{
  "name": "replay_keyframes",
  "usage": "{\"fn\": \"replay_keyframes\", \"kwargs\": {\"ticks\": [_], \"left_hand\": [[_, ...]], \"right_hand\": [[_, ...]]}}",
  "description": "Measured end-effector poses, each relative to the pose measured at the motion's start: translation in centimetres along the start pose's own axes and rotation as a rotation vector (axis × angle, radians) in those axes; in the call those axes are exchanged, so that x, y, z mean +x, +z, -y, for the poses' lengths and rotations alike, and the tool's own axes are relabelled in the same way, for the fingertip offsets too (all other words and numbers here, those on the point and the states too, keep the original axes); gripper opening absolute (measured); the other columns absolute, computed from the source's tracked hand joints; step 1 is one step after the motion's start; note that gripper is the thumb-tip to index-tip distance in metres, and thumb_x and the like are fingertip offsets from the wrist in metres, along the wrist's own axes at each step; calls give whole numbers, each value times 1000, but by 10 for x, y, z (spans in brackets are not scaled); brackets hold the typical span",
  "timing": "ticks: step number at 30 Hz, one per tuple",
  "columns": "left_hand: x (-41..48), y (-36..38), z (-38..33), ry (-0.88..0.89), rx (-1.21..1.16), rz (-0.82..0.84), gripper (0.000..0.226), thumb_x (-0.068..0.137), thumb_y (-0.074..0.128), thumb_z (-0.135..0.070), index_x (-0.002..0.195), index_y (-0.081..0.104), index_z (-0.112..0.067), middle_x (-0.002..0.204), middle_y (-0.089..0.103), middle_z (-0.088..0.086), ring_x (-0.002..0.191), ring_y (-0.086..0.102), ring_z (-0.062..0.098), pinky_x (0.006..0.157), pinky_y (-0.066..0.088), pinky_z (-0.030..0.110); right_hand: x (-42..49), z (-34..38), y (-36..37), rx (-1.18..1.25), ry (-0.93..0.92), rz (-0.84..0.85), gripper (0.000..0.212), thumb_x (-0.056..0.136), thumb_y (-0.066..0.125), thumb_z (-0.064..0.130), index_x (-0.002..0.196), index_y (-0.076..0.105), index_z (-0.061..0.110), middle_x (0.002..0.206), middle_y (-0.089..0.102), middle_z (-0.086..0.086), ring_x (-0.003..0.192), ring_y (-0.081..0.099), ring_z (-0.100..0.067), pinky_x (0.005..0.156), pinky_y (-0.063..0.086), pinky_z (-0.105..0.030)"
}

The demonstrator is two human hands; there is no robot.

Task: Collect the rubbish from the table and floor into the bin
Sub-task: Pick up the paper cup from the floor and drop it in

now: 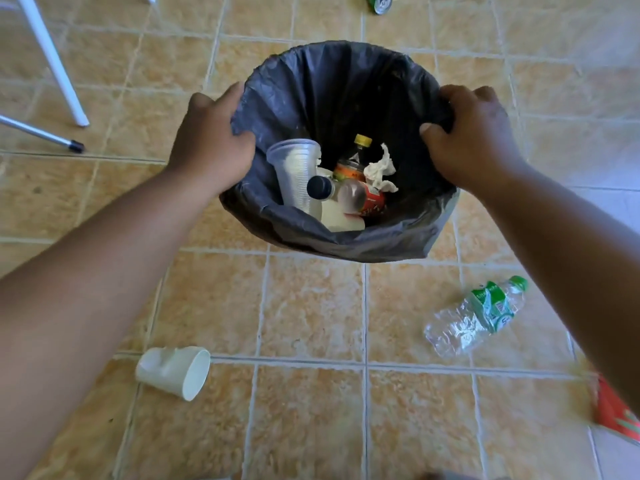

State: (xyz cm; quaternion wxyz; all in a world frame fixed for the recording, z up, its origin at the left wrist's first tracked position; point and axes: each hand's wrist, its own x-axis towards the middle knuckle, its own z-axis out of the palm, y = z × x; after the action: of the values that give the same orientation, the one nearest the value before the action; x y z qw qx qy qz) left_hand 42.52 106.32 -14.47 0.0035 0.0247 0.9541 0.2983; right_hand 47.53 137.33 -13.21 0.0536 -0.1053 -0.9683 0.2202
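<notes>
A bin lined with a black bag (pixel 346 81) is below me over the tiled floor. My left hand (pixel 211 136) grips its left rim and my right hand (pixel 471 133) grips its right rim. Inside lie a clear plastic cup (pixel 296 171), a yellow-capped bottle (pixel 355 157), a crumpled tissue (pixel 381 168) and a red can (pixel 372 202). On the floor, a dented white paper cup (pixel 173 370) lies near left and a crushed clear bottle with a green label (pixel 474 317) lies near right. A green can (pixel 379 2) lies at the far top edge.
White table or chair legs (pixel 52 60) stand at the far left, with a metal leg with a black tip (pixel 41 135) beside them. A red packet (pixel 614 410) lies at the right edge, partly behind my right arm.
</notes>
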Motion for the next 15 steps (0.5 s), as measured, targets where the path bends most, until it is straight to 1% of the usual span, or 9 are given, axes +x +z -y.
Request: {"fn": "replay_keyframes", "kwargs": {"ticks": [1, 3, 4, 6, 8, 10, 12, 15], "left_hand": [[0, 1, 1, 22, 21, 2, 64, 90, 48, -26, 151, 29, -28, 133, 38, 10, 107, 46, 20, 89, 35, 27], [2, 2, 1, 66, 42, 2, 67, 91, 53, -37, 152, 29, -18, 138, 34, 8, 125, 40, 23, 99, 30, 25], [3, 4, 1, 84, 45, 10, 72, 91, 52, -46, 152, 28, -15, 143, 31, 6, 133, 34, 24, 103, 27, 25], [6, 6, -4, 89, 28, 52, 81, 91, 47, -58, 153, 20, -13, 155, 21, 0, 143, 23, 21, 109, 21, 27], [4, 9, -12, 98, 11, 87, 85, 91, 45, -60, 155, 10, -15, 162, 8, -4, 148, 12, 17, 112, 15, 27], [-2, 10, -15, 143, 13, 84, 85, 92, 49, -55, 155, 6, -18, 163, 1, -8, 149, 6, 13, 111, 11, 25], [-7, 11, -14, 175, 5, 70, 81, 93, 51, -50, 155, 9, -19, 162, -1, -13, 148, 5, 9, 111, 13, 24], [-7, 11, -11, 186, 9, 66, 78, 94, 51, -49, 155, 13, -20, 162, 0, -16, 147, 7, 7, 109, 15, 23]], "right_hand": [[-2, 1, 2, -27, -28, 11, 56, 90, 57, 34, 140, 46, 14, 141, 40, -18, 120, 49, -40, 96, 40, -37], [-5, 1, 8, -71, -91, 51, 68, 90, 59, 40, 148, 34, 12, 158, 20, -12, 136, 36, -40, 107, 36, -44], [-5, 0, 10, -77, -112, 76, 75, 91, 59, 42, 152, 26, 12, 162, 11, -9, 141, 30, -38, 111, 32, -44], [-4, 1, 13, -87, -124, 119, 86, 91, 59, 45, 155, 15, 9, 165, 1, -4, 146, 22, -33, 115, 25, -41], [-4, 3, 12, -108, -129, 131, 88, 92, 57, 47, 156, 11, 8, 165, -2, -2, 148, 19, -30, 116, 25, -40], [-6, 5, 12, -106, -132, 127, 86, 93, 55, 48, 156, 11, 9, 165, -3, 1, 148, 19, -28, 114, 27, -40], [-8, 5, 13, -93, -130, 114, 85, 93, 54, 49, 156, 12, 10, 165, -3, 2, 147, 21, -28, 113, 29, -41], [-10, 2, 18, -98, -147, 99, 85, 93, 53, 52, 155, 14, 9, 165, -2, 3, 147, 23, -29, 112, 31, -40]]}}
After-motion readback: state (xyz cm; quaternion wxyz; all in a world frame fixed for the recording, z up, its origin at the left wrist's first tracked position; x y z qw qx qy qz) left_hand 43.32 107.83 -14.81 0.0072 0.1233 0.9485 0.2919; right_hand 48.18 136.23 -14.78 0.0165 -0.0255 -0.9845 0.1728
